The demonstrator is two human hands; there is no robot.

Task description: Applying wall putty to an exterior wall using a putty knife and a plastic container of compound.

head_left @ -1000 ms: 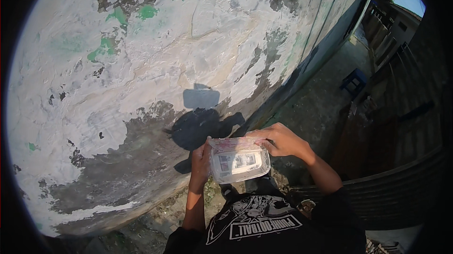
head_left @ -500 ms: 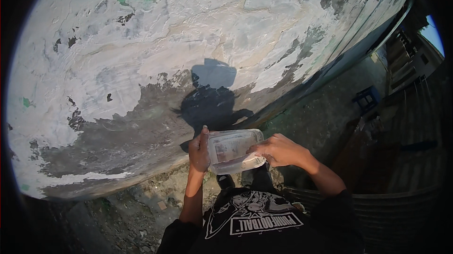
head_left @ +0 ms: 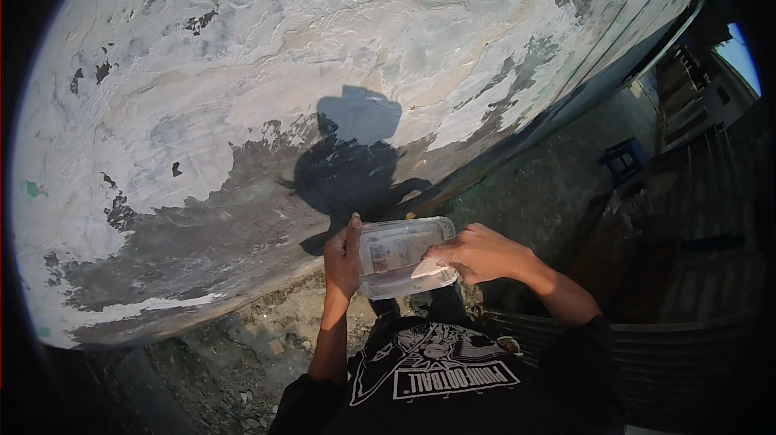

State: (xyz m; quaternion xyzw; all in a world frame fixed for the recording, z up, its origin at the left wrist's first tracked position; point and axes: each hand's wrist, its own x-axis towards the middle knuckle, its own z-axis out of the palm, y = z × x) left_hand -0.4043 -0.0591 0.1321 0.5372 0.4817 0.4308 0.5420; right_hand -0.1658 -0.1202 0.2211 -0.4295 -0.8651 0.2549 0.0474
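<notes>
In front of my body is a clear rectangular plastic container point(head_left: 378, 283), its inside smeared with whitish residue. My left hand point(head_left: 343, 261) grips its left end, thumb up along the rim and the fingers mostly hidden behind. Over the container's right side, my right hand point(head_left: 469, 253) is closed, the fingers bent downward. It pinches a pale, flat piece point(head_left: 431, 268), tilted down into the container; its exact kind does not show.
Ahead stands a wall point(head_left: 242, 87) with patchy white coating over grey and green, my shadow falling on it. Rubble point(head_left: 234, 370) covers the ground at lower left. A blue stool point(head_left: 622, 162) sits at right, with corrugated sheeting point(head_left: 679, 354) nearer me.
The pale piece in my right hand shows more plainly inside the container now. The view has shifted slightly, and my shadow sits a little further left and higher.
</notes>
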